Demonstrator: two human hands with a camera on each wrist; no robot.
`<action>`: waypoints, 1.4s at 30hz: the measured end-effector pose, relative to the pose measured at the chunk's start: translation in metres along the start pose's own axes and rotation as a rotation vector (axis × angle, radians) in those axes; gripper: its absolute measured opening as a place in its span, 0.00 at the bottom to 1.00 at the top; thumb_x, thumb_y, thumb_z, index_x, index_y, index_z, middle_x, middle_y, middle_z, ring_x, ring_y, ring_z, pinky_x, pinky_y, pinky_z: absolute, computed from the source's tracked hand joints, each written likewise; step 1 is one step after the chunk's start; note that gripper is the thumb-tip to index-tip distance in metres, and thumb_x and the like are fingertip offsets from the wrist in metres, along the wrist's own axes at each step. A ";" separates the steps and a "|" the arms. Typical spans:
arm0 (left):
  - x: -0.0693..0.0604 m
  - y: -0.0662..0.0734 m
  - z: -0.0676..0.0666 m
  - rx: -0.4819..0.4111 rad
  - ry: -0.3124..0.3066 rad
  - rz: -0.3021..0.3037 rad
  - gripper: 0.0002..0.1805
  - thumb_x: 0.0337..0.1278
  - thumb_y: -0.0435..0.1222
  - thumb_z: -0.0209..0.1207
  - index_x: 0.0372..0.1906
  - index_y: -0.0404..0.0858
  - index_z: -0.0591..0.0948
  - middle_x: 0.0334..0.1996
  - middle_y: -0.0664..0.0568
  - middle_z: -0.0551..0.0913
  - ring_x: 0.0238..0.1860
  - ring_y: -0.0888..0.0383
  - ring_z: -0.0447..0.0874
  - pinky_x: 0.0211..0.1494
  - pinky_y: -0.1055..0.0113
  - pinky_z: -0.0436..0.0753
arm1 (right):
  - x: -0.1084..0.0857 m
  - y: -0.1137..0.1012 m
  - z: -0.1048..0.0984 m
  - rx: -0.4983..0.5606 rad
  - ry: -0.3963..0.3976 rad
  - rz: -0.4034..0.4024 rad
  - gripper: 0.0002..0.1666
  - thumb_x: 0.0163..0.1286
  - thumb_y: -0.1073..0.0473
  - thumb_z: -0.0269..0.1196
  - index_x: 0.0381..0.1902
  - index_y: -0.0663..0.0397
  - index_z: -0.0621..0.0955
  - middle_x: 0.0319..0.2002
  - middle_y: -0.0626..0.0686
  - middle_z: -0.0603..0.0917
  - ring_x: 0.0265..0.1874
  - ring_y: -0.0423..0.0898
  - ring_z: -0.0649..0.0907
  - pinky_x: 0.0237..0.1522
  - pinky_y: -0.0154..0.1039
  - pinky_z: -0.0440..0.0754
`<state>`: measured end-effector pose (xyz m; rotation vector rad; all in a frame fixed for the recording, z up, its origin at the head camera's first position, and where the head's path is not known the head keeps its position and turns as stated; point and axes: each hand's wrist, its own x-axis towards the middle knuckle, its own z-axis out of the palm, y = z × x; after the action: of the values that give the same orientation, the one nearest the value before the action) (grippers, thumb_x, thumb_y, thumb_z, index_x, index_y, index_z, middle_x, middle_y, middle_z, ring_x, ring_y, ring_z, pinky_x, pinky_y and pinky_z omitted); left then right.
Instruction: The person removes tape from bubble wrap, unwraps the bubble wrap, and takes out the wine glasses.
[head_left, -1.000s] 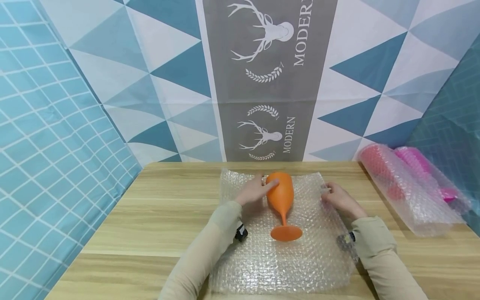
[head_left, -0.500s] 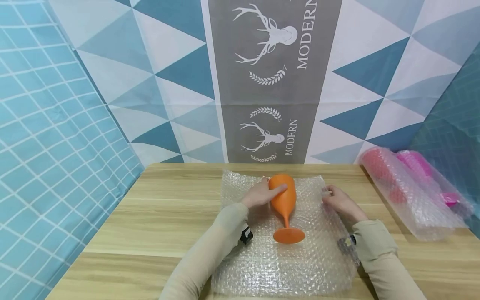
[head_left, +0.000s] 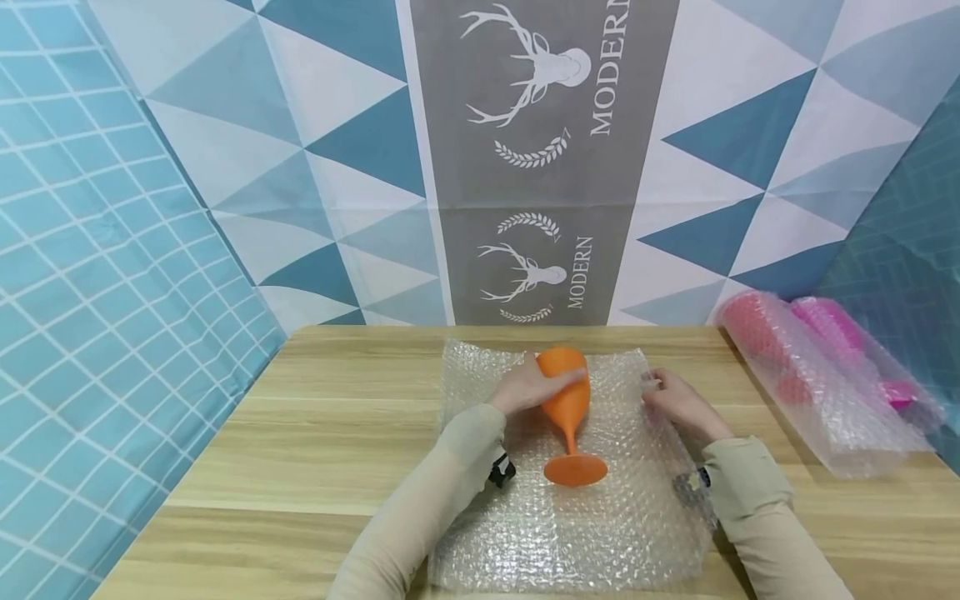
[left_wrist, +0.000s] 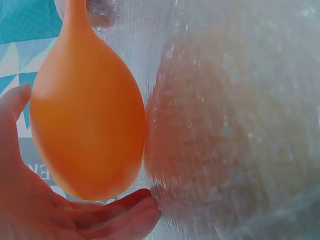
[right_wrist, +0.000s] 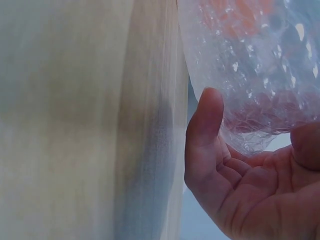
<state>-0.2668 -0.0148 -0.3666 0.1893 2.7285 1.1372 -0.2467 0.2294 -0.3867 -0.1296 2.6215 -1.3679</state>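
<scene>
Left hand is shifted farther across the orange, stemmed, plastic-looking goblet, gripped atop the clear bubble-wrap sheet, whose right edge is pinched by the right hand. Wrapping seems begun; folding that edge over appears needed.

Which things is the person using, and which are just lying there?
Being used:
orange goblet, gripped by the left hand
bubble wrap sheet underneath, edge held by the right hand

Seem just lying there:
wrapped red thing
wrapped pink thing
</scene>
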 end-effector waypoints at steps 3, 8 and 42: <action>0.000 0.000 0.000 0.008 0.012 0.004 0.58 0.33 0.72 0.53 0.63 0.32 0.59 0.46 0.46 0.77 0.43 0.52 0.76 0.48 0.60 0.75 | 0.000 -0.001 0.000 0.011 -0.005 -0.010 0.29 0.63 0.66 0.47 0.58 0.79 0.57 0.37 0.61 0.72 0.29 0.45 0.74 0.30 0.37 0.74; -0.001 0.000 0.001 0.042 0.031 0.009 0.54 0.32 0.72 0.54 0.58 0.33 0.64 0.38 0.48 0.78 0.36 0.55 0.76 0.39 0.64 0.75 | 0.001 -0.002 -0.001 0.010 -0.009 -0.017 0.29 0.62 0.66 0.47 0.58 0.78 0.57 0.35 0.60 0.72 0.27 0.44 0.73 0.28 0.37 0.74; 0.006 -0.022 -0.003 -0.225 0.027 0.003 0.48 0.33 0.68 0.58 0.54 0.34 0.69 0.38 0.50 0.78 0.37 0.56 0.76 0.41 0.65 0.74 | -0.001 -0.002 0.001 -0.021 0.027 -0.001 0.28 0.63 0.63 0.50 0.56 0.78 0.60 0.47 0.70 0.69 0.39 0.53 0.74 0.36 0.39 0.74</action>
<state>-0.2740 -0.0312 -0.3806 0.1480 2.5964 1.4449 -0.2458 0.2282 -0.3855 -0.1169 2.6591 -1.3516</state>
